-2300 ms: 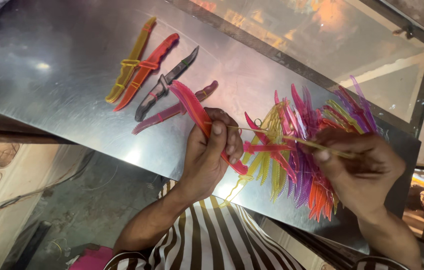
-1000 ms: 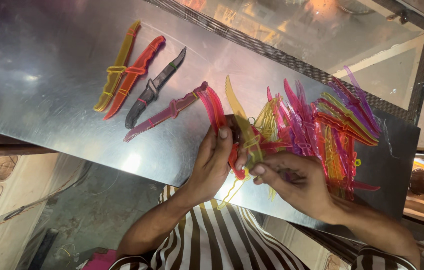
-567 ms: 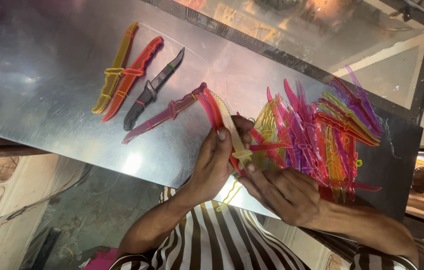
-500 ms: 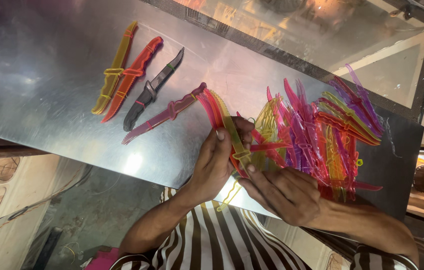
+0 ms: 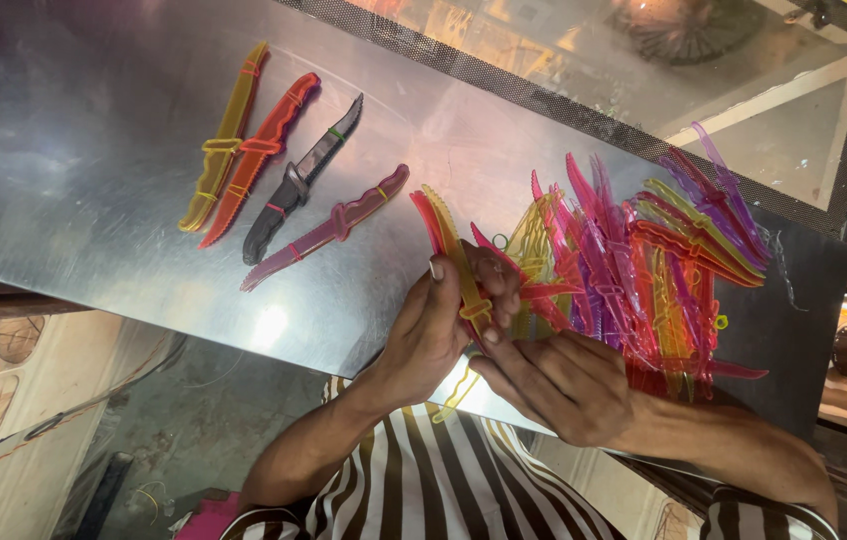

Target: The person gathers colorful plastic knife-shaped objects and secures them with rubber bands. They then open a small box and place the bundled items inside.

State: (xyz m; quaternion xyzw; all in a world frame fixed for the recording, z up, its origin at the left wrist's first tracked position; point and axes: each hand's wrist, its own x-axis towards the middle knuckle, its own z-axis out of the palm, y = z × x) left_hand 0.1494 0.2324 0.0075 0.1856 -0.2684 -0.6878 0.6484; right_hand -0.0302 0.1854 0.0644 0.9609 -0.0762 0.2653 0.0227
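My left hand [image 5: 435,330] grips a small stack of translucent plastic knives [image 5: 448,245], a yellow one on top of a red one, with their blades pointing away from me. My right hand [image 5: 553,380] meets the stack at the handle end, its fingertips on the knives just below the left thumb. Right of both hands lies a heap of loose plastic knives [image 5: 643,260] in pink, purple, red and yellow.
Bundled knives lie in a row on the shiny metal counter [image 5: 93,130]: a yellow bundle [image 5: 225,137], a red bundle [image 5: 261,158], a black bundle [image 5: 298,182] and a purple bundle [image 5: 328,227]. A glass case [image 5: 763,110] stands behind the counter.
My right hand left the heap, brought a yellow knife over and laid it on the red one in my left hand. Both hands now meet at the stack.
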